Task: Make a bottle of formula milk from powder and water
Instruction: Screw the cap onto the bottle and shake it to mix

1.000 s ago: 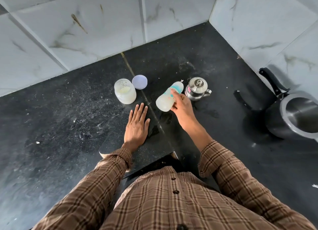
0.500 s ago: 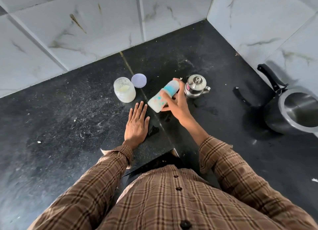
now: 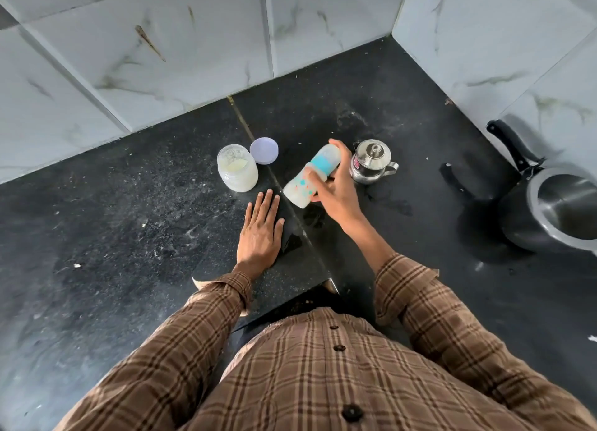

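Tilted further now, bottle (image 3: 311, 177) over dusty, perhaps wet black counter (image 3: 129, 211), marble-tiled corner (image 3: 392, 35).

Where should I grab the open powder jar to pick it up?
Take the powder jar around its rounded side wall, from the near side where the flat left hand rests. It stands upright with its mouth open and its lid lying beside it, so probably avoid a top grip into the powder.

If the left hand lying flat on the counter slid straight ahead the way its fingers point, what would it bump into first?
Probably the open powder jar. The left hand points up and slightly right, toward the gap between the jar and the tilted baby bottle in the right hand; the lid lies beyond.
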